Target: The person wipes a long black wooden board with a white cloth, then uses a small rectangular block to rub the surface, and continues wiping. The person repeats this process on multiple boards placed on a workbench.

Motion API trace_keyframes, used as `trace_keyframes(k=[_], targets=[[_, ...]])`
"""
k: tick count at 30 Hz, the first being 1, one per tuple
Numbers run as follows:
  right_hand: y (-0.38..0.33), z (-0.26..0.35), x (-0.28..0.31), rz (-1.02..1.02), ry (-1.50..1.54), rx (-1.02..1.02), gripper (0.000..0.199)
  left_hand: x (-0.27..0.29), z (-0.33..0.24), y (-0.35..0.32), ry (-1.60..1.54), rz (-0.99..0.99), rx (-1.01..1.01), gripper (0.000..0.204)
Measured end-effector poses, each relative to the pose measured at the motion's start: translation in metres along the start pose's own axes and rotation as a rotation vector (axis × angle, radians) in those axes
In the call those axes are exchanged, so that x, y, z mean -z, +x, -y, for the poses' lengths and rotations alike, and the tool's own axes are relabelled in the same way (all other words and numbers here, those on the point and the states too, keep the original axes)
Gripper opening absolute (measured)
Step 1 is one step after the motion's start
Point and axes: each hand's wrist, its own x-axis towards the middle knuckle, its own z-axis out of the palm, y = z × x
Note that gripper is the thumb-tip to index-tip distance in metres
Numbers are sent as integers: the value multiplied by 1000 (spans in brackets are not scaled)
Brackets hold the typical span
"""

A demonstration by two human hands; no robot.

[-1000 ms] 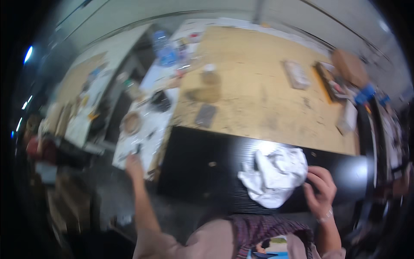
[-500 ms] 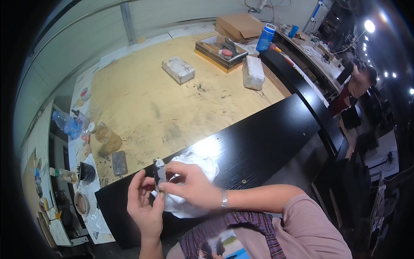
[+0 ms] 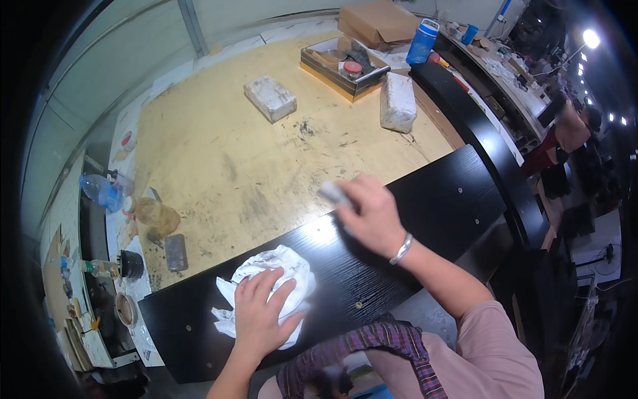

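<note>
A glossy black board (image 3: 425, 219) with several small round fittings lies across the table's near side. On its left part is a crumpled white cloth (image 3: 292, 266). My left hand (image 3: 262, 312) lies over this cloth, its fingers spread. My right hand (image 3: 372, 216) is above the middle of the board near its far edge, closed round a small grey-white piece (image 3: 333, 194). That piece is smeared by motion, so I cannot tell its exact kind.
The yellowish, stained tabletop (image 3: 212, 133) holds two whitish wrapped blocks (image 3: 269, 98), a dark grey block (image 3: 176, 253), a jar of brown liquid (image 3: 156, 214) and a shallow box (image 3: 345, 70). A blue bottle (image 3: 423, 43) stands beside a curved black panel (image 3: 478, 133). Another person (image 3: 571, 130) is at far right.
My hands have parted. The right one has moved right and away with the small piece, now blurred; the left has let go of it and come down onto the white cloth.
</note>
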Motion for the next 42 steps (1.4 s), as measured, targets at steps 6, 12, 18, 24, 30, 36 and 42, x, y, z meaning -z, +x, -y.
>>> trace_keyframes(k=[6,12,18,24,30,36,42], targets=[[-12,13,-20,173,-7,132,24,0,-2,3,4,24,31,59],[-6,-58,30,102,-323,-57,14,-1,-3,3,1,14,52,56],[-2,-67,49,17,-315,-90,16,0,-3,4,5,9,40,58],[-11,-29,20,157,-161,91,20,0,-2,6,-16,-4,25,58],[4,-127,86,32,-605,-208,15,-2,-3,5,-13,-27,20,58],[9,-94,78,86,-366,-160,14,-1,-3,6,-7,-12,25,58],[15,-143,100,125,-601,-257,13,-2,-2,5,-7,-14,10,60]])
